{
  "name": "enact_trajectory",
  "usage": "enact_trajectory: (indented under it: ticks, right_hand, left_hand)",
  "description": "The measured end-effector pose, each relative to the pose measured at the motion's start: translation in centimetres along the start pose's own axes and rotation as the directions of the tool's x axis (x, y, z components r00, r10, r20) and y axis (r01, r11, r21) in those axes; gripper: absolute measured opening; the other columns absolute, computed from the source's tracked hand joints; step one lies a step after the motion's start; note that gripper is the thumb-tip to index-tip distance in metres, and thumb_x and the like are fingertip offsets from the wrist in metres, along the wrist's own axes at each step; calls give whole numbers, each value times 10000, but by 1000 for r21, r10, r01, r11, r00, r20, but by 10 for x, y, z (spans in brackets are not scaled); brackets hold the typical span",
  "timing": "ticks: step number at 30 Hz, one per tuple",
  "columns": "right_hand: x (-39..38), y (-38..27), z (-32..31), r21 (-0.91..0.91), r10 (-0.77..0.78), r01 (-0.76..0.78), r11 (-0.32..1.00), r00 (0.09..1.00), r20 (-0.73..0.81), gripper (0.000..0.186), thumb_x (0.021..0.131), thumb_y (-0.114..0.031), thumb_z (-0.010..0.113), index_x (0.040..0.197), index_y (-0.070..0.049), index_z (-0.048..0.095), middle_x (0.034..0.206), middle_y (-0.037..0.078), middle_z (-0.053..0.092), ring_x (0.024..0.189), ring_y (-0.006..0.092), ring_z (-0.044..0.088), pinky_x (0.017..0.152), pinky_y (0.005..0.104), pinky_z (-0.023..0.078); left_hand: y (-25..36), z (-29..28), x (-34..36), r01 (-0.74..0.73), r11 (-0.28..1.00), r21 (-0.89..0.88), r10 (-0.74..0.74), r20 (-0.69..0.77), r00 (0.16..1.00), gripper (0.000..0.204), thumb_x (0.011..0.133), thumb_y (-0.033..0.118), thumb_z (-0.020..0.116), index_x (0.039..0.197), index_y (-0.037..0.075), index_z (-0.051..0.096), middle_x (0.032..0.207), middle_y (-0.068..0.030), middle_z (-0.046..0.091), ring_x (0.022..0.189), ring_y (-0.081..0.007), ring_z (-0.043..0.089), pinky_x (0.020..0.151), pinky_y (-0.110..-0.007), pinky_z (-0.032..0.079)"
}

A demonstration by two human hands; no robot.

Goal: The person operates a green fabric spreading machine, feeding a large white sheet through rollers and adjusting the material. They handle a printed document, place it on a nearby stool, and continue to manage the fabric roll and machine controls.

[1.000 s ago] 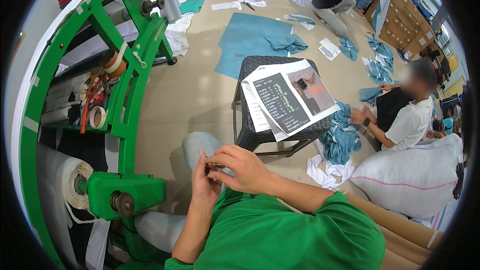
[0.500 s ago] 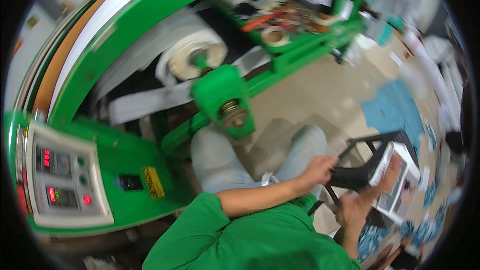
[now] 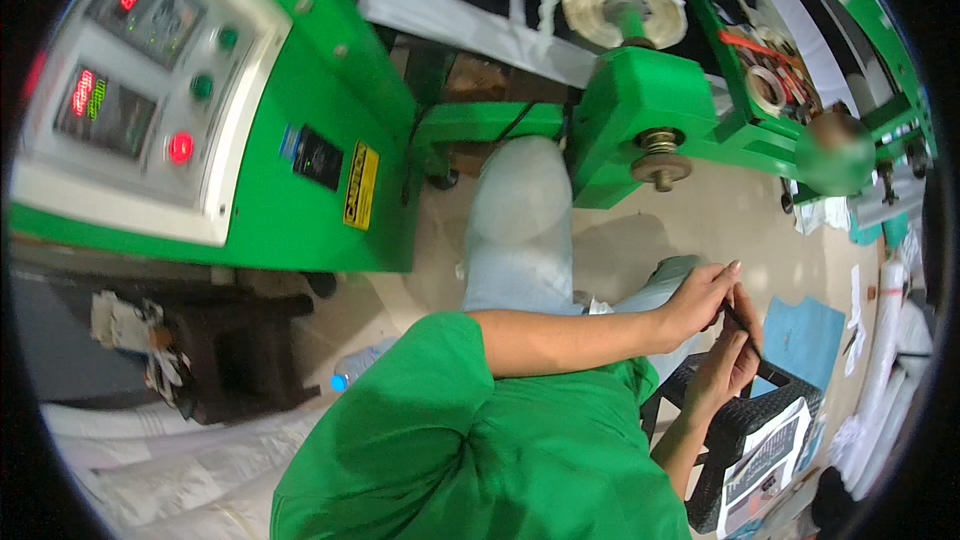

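Observation:
Both of my hands meet in front of me at the right, above a dark woven stool (image 3: 722, 426). Between them is a thin dark object (image 3: 738, 320), mostly covered by the fingers, so its kind is unclear. My left hand (image 3: 693, 308) reaches across from the left and pinches its upper part. From below, my right hand (image 3: 727, 365) has its fingers closed round the lower part. Printed sheets (image 3: 768, 470) with dark pictures lie on the stool, just below my right hand and apart from it.
At the left stands a green machine (image 3: 370, 90) with a control panel (image 3: 255, 90) and lit displays. Its green roll holder (image 3: 640, 105) juts out before my knees, bearing a white roll (image 3: 590, 10). A blue sheet (image 3: 805, 340) lies on the floor. A bottle (image 3: 365, 365) and dark stool (image 3: 240, 340) are behind left.
My view has swung left toward the control panel. The right hand, stretched over the printed sheet before, has drawn back to the left hand, and both now grip the thin dark object.

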State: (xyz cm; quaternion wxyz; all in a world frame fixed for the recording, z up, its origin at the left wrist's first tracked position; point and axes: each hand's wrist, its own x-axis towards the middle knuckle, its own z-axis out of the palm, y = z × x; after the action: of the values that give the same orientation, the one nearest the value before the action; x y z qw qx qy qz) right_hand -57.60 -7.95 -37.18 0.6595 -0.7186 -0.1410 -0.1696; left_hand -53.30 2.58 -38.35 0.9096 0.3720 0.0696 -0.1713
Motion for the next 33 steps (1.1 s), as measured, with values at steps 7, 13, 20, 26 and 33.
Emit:
enact_trajectory:
  ticks: [7, 13, 20, 26, 33]
  right_hand:
    - [50, -7, 11, 178, 57, -29, 984, 987, -151, 420, 1120, -396, 403, 1204, -13, 555, 760, 25, 476, 734, 136, 562, 782, 366, 550]
    - [119, -5, 29, -35, 127, -124, 992, 987, 99, 257, 1070, -231, 575, 1202, -11, 590, 700, -69, 386, 539, 5, 255, 473, 226, 170]
    - [223, -3, 87, -386, -134, 236, 892, 953, 273, 456, 1042, -314, 614, 1342, 30, 632, 1310, 120, 650, 1168, 182, 585, 1045, 321, 422]
    - [287, 1, 134, -590, 221, 139, 795, 840, 496, 604, 1014, -513, 588, 1295, 16, 668, 1116, 102, 717, 1040, 161, 619, 967, 314, 460]
    - [276, 5, 146, -716, 255, 213, 665, 836, 486, 771, 934, -645, 602, 1292, 35, 660, 1109, 245, 735, 1079, 349, 707, 954, 403, 522]
  left_hand:
    - [86, -70, -21, -649, 647, 400, 754, -206, 624, 267, 1057, 357, 569, 1067, 92, 603, 894, 10, 570, 786, -83, 520, 707, -257, 460]
    - [203, -259, -40, -654, 286, 700, 917, -398, -24, 224, 1010, 240, 670, 890, 75, 579, 778, 29, 547, 726, -72, 486, 656, -270, 427]
    - [283, -327, -3, -455, 751, 479, 634, -717, 291, 1207, 674, 465, 951, 1550, 82, 215, 1422, -161, 475, 1288, -279, 472, 893, -479, 469]
    - [293, -337, 10, -577, 740, 345, 598, -730, 332, 239, 976, 150, 648, 1158, 24, 556, 874, -121, 708, 650, -244, 729, 599, -371, 552]
    - [278, -345, -8, -452, 754, 476, 602, -776, 187, 246, 943, 188, 675, 1079, 15, 565, 832, -109, 660, 614, -222, 689, 493, -350, 554]
